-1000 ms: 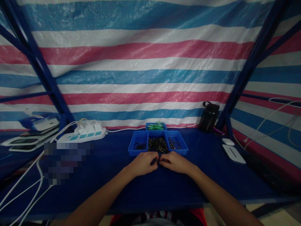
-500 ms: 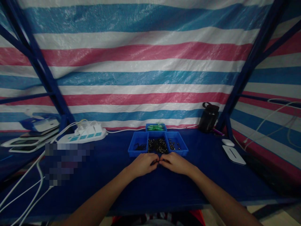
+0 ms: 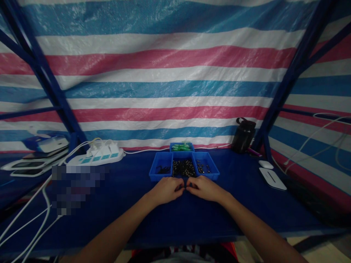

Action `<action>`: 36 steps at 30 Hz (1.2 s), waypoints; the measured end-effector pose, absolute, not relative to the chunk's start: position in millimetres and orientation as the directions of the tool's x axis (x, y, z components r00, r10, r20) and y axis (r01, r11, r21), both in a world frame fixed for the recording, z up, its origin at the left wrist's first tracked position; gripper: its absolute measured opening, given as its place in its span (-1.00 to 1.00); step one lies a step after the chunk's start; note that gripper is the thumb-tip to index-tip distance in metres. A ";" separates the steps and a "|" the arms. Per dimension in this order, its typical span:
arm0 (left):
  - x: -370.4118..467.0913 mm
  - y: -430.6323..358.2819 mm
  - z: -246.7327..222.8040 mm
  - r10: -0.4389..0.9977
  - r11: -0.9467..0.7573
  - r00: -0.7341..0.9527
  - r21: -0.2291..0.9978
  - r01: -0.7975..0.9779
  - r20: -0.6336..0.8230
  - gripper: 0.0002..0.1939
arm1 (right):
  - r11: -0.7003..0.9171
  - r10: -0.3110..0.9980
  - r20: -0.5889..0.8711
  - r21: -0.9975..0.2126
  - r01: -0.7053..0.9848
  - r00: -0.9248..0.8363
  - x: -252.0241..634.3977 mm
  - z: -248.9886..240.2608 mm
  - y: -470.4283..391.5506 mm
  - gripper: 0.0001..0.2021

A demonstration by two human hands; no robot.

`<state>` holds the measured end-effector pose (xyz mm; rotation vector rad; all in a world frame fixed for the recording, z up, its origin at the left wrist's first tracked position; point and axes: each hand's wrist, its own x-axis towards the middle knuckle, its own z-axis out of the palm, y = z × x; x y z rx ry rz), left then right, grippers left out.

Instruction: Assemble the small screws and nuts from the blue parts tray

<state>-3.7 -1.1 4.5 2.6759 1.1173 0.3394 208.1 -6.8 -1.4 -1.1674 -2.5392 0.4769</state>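
My left hand [image 3: 168,190] and my right hand [image 3: 203,187] rest close together just in front of a group of blue trays. Both have curled, pinching fingers, with the fingertips almost meeting. Whatever they hold, if anything, is too small and dark to make out. The left tray [image 3: 157,178] contains a few dark thin pieces. In the middle tray is a heap of small black and brassy parts [image 3: 184,168]. A few small metallic parts [image 3: 201,168] lie in the right tray [image 3: 212,160]. Behind these, a smaller tray holds green packets [image 3: 181,147].
A white power strip [image 3: 102,157] with plugs and cables stands at left, near stacked white devices [image 3: 35,164]. At right are a black bottle [image 3: 243,135], a white mouse-like object [image 3: 265,164] and a flat white device [image 3: 272,178]. Blue posts and striped sheeting enclose the blue table [image 3: 175,223].
My fingertips have drawn slightly apart, leaving a narrow gap between the hands. The view has shifted a little; the trays and other objects stay in place.
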 end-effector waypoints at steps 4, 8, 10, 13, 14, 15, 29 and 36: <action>-3.9 -2.4 6.2 0.718 -0.686 0.685 0.299 0.664 0.127 -0.93 | 0.608 0.767 0.108 -0.439 0.662 -0.633 208.8 -3.9 -5.2 -0.88; -3.0 -3.4 7.5 0.717 -0.686 0.686 0.300 0.663 0.125 -0.91 | 0.604 0.766 0.098 -0.446 0.660 -0.635 209.2 -3.9 -5.0 -0.91; -2.5 -3.6 7.4 0.708 -0.693 0.694 0.313 0.649 0.131 -0.91 | 0.605 0.766 0.097 -0.444 0.661 -0.636 209.3 -3.8 -5.0 -0.92; -2.0 -3.5 6.9 0.684 -0.714 0.715 0.334 0.615 0.145 -0.92 | 0.615 0.762 0.112 -0.436 0.658 -0.638 209.1 -4.9 -4.6 -0.94; -1.9 -3.5 6.9 0.676 -0.721 0.722 0.338 0.605 0.151 -0.92 | 0.618 0.761 0.120 -0.430 0.658 -0.637 208.8 -5.6 -4.5 -0.95; -1.8 -3.5 6.9 0.669 -0.727 0.726 0.341 0.597 0.155 -0.91 | 0.624 0.759 0.126 -0.422 0.658 -0.639 208.4 -6.3 -4.4 -0.95; -2.1 -3.8 7.4 0.629 -0.762 0.751 0.348 0.546 0.202 -0.86 | 0.646 0.746 0.150 -0.402 0.649 -0.649 206.8 -8.6 -5.1 -0.92; -3.3 0.9 4.5 0.709 -0.702 0.674 0.291 0.650 0.206 -0.87 | 0.599 0.786 0.165 -0.440 0.669 -0.595 210.0 -2.6 -4.9 -0.88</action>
